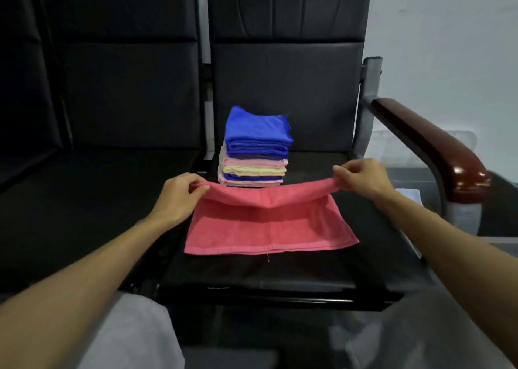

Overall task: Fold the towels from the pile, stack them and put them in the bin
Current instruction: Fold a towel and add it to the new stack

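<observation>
Pink towel (270, 228): soft matt terry cloth, stitched hem. Stack of folded towels (256, 150) beyond hands: fuzzy matt cloth. Seat (84, 214): black matt leatherette. Armrest (437, 150) right of right hand: glossy dark wood, grey metal frame.

Black left seat (98, 206) at nine o'clock, right seat (280, 270) at centre; brown armrest (437, 153) at three; white wall (448, 32) at one.

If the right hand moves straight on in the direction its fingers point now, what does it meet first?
Probably the stack of folded towels. The right hand, pinching a corner of the pink towel, points leftward at its lower layers. Depth is unclear, so it might pass just in front.
</observation>
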`<act>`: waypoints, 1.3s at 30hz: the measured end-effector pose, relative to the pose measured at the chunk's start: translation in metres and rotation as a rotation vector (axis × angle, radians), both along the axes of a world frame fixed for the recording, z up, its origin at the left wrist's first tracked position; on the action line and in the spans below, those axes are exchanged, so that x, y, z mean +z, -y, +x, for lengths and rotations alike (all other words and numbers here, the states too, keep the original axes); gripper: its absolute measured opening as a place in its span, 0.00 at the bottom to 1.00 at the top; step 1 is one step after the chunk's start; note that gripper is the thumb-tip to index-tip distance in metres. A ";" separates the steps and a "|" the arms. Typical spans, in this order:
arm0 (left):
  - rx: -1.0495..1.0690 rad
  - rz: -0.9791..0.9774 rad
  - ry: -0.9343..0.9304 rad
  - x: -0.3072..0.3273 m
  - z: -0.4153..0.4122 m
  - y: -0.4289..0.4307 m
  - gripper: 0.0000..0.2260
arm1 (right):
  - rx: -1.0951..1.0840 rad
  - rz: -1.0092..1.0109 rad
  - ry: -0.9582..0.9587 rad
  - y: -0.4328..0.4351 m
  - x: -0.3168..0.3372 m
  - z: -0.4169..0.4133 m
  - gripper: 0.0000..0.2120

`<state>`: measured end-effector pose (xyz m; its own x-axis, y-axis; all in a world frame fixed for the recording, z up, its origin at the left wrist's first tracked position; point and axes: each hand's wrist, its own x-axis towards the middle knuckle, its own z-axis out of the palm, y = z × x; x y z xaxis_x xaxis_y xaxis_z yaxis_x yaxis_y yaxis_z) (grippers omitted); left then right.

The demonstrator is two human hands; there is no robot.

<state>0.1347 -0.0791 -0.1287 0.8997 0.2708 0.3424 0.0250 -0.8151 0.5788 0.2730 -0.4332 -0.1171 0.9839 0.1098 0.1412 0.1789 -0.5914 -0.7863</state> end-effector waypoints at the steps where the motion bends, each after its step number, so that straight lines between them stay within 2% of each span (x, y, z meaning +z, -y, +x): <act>1: -0.024 0.027 -0.014 -0.007 -0.005 -0.002 0.05 | -0.018 0.010 -0.010 0.000 -0.002 -0.008 0.13; 4: -0.110 0.104 -0.054 -0.018 -0.018 -0.009 0.03 | -0.032 -0.046 -0.075 0.009 -0.018 -0.022 0.09; 7: -0.147 0.101 -0.091 -0.015 -0.026 -0.013 0.01 | 0.031 -0.137 -0.197 0.014 -0.019 -0.029 0.03; 13: -0.246 0.192 -0.337 -0.016 -0.036 -0.012 0.03 | 0.121 -0.228 -0.311 0.016 -0.020 -0.031 0.07; 18: -0.254 0.274 -0.541 -0.019 -0.032 -0.009 0.04 | 0.180 -0.296 -0.514 0.010 -0.028 -0.033 0.07; 20: -0.221 0.215 -0.592 -0.021 -0.029 -0.007 0.08 | 0.175 -0.338 -0.570 0.007 -0.032 -0.033 0.07; 22: -0.147 0.197 -0.574 -0.025 -0.021 -0.004 0.13 | 0.118 -0.403 -0.541 0.004 -0.035 -0.032 0.05; 24: -0.028 0.187 -0.507 -0.029 -0.010 -0.001 0.09 | 0.036 -0.488 -0.467 0.002 -0.039 -0.027 0.03; 26: 0.108 0.140 -0.497 -0.031 -0.001 0.002 0.05 | -0.013 -0.554 -0.418 -0.002 -0.046 -0.018 0.11; 27: 0.164 0.103 -0.529 -0.033 0.003 0.004 0.08 | -0.028 -0.556 -0.413 -0.002 -0.049 -0.017 0.14; 30: 0.298 -0.006 -0.620 -0.038 0.014 0.007 0.28 | -0.060 -0.541 -0.398 -0.008 -0.058 -0.007 0.21; 32: 0.325 -0.049 -0.649 -0.039 0.017 0.013 0.33 | -0.076 -0.564 -0.384 -0.013 -0.061 -0.001 0.19; 37: 0.287 -0.156 -0.662 -0.036 0.019 0.014 0.20 | -0.042 -0.429 -0.530 -0.021 -0.062 0.003 0.10; 39: 0.268 -0.254 -0.618 -0.037 0.020 0.013 0.18 | 0.010 -0.320 -0.650 -0.018 -0.060 0.000 0.10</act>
